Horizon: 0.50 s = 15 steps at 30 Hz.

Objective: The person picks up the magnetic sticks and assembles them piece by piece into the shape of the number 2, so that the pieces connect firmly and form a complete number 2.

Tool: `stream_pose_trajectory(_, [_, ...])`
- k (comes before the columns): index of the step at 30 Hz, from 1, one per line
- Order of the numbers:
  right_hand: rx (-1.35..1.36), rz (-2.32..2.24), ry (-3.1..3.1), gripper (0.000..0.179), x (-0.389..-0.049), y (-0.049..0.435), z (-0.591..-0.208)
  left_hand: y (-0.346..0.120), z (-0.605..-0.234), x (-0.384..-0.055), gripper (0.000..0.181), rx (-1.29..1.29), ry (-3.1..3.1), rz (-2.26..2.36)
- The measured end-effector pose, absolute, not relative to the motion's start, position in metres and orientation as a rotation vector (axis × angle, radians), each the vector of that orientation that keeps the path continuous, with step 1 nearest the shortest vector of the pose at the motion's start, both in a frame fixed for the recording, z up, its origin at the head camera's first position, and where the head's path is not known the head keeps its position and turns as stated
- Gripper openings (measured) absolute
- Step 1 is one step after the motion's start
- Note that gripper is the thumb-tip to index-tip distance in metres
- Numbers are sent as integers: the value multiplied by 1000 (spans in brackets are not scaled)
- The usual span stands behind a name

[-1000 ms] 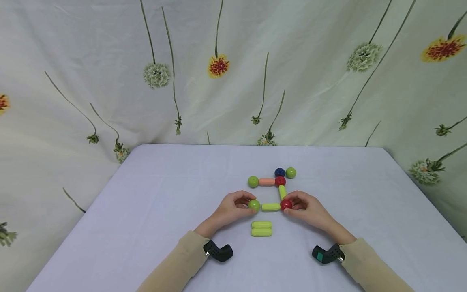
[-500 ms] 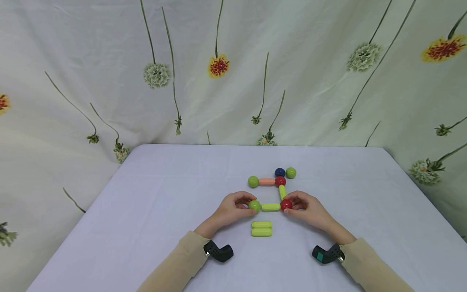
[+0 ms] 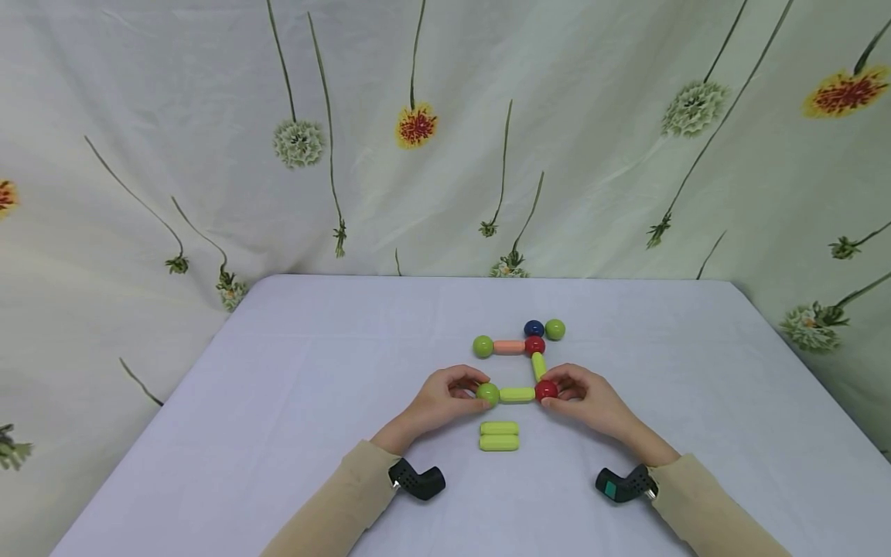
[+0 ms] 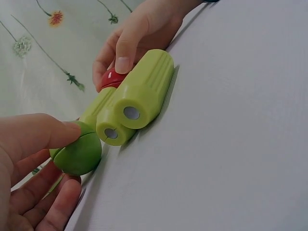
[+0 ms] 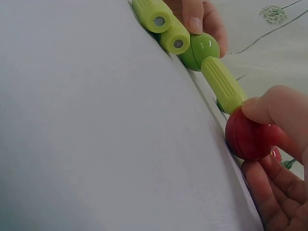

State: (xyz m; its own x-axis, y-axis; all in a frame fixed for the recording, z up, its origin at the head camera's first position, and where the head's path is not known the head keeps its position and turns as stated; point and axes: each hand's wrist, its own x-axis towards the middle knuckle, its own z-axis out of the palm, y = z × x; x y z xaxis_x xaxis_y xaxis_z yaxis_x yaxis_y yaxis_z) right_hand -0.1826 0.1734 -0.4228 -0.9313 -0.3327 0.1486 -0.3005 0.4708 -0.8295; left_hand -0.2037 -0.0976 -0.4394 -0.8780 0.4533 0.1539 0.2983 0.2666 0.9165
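Observation:
My left hand (image 3: 448, 394) pinches a green ball (image 4: 79, 151) between thumb and fingers. A red ball (image 5: 248, 134) is pinched by my right hand (image 3: 585, 394). Between the two balls lies a yellow-green magnetic rod (image 3: 517, 394), meeting both of them end to end. From the red ball another yellow-green rod (image 3: 539, 366) runs back to a second red ball (image 3: 534, 346). A salmon-coloured rod (image 3: 509, 347) joins that one to a second green ball (image 3: 483, 346) on the left.
A dark blue ball (image 3: 534, 329) and another green ball (image 3: 554, 329) sit behind the far red ball. Two yellow-green rods (image 3: 499, 442) lie side by side in front, their metal end discs visible in both wrist views. A white cloth covers the table (image 3: 313, 356).
My left hand's green ball has shifted slightly right, and the small gap between it and the rod has closed. My right hand and the other pieces keep their places.

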Motion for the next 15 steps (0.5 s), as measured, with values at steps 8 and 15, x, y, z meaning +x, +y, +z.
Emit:
stream_pose_trajectory(8, [-598, -1538, 2636, 34, -193, 181, -440, -98, -440, -205, 31, 711, 2374, 1681])
stream_pose_trajectory(15, [-617, -1517, 2648, 33, -194, 181, -440, -99, -438, -205, 30, 689, 2360, 1670])
